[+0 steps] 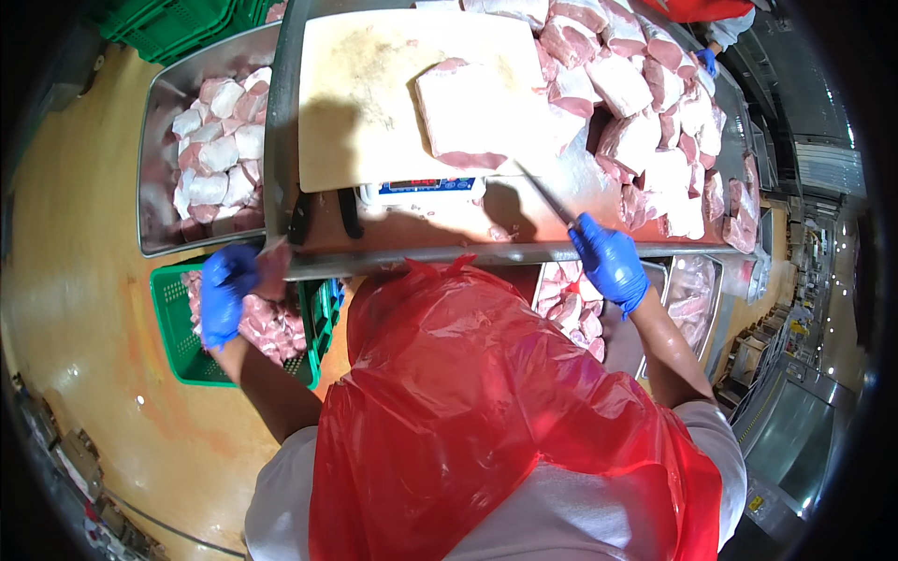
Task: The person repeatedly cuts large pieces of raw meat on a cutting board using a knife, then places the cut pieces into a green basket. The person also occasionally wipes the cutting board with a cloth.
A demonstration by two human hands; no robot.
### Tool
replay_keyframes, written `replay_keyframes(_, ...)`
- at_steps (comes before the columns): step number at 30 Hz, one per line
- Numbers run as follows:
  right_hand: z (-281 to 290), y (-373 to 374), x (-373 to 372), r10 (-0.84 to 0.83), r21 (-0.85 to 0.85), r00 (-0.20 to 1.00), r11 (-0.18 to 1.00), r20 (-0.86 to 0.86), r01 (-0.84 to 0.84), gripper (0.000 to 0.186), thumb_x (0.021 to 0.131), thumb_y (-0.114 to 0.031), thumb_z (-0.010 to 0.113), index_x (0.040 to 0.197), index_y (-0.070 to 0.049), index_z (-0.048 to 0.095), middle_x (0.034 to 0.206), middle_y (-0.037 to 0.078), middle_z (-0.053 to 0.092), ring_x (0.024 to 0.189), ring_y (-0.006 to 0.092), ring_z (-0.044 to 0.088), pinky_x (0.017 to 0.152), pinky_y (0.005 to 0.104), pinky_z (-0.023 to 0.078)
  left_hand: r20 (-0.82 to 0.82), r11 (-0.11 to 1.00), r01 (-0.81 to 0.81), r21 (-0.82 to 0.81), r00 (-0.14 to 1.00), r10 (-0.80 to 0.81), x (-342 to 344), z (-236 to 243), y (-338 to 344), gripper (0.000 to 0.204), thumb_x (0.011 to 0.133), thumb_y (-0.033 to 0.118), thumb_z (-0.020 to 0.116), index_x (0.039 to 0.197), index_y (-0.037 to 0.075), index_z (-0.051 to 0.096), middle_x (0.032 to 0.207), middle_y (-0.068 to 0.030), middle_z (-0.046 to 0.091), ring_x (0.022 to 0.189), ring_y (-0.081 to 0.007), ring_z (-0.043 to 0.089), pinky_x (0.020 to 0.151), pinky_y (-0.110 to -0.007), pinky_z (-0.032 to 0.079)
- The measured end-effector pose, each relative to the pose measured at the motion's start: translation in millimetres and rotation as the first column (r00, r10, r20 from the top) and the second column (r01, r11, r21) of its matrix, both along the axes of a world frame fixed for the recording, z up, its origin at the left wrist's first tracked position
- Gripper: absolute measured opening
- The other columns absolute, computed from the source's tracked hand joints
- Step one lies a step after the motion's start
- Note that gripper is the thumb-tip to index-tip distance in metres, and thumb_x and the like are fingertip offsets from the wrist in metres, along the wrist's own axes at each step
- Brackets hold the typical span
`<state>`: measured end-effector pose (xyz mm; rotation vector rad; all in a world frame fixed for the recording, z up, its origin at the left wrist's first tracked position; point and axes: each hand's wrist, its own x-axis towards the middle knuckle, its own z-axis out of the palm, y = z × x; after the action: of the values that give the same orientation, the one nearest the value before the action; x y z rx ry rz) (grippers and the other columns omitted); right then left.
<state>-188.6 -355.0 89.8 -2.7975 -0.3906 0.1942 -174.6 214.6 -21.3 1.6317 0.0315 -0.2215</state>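
My left hand (224, 292), in a blue glove, holds a small pink piece of meat (273, 266) over a green crate (192, 351) of meat scraps on the floor at my left. My right hand (610, 264), also in a blue glove, grips a knife (543, 194) at the front edge of the steel table (449, 252); the blade points up and left toward a large pale slab of meat (477, 117) lying on a beige cutting board (365, 103). A red plastic apron (468, 411) covers my front.
A pile of pink and white meat cuts (655, 103) covers the table's right side. A steel tub (159, 168) of meat chunks stands at the left. A small scale (421, 187) sits below the board. Another meat bin (571, 309) sits under the table. Another person's blue-gloved hand (708, 61) shows at the far right.
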Motion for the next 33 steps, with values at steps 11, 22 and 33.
replay_keyframes(11, -53, 22, 104, -0.324, 0.799, 0.910, 0.458, -0.258, 0.389, 0.020, 0.104, -0.021, 0.052, 0.103, -0.002, 0.056, 0.078, 0.005, 0.063, 0.065, 0.0108, 0.062, 0.056, 0.0264, 0.051, 0.411, 0.925, -0.335, 0.177, 0.880, 0.240, 76, 22, -85, 0.031, 0.094, 0.001, 0.062, 0.126, 0.001, 0.062, 0.114, -0.0082, 0.068, 0.101, -0.0151, 0.065, 0.089, -0.028, 0.052)
replay_keyframes(22, -67, 18, 120, -0.170, 0.837, 0.888, 0.297, -0.427, 0.460, 0.030, 0.105, -0.026, 0.051, 0.106, 0.001, 0.064, 0.097, 0.006, 0.066, 0.085, 0.0125, 0.062, 0.081, 0.0302, 0.055, 0.219, 0.979, -0.042, 0.201, 0.976, -0.003, 123, 26, -215, 0.044, 0.092, 0.010, 0.067, 0.134, 0.004, 0.056, 0.111, -0.0084, 0.066, 0.097, -0.0140, 0.063, 0.081, -0.028, 0.054)
replay_keyframes(33, -61, 71, 109, -0.068, 0.818, 0.914, 0.422, -0.401, 0.391, 0.029, 0.103, -0.025, 0.052, 0.101, 0.003, 0.060, 0.083, 0.007, 0.064, 0.074, 0.0143, 0.063, 0.069, 0.0297, 0.050, 0.598, 0.927, -0.167, 0.335, 0.799, -0.072, 158, 25, -256, 0.060, 0.075, -0.004, 0.064, 0.134, 0.006, 0.059, 0.109, -0.0120, 0.068, 0.090, -0.0153, 0.064, 0.079, -0.027, 0.053)
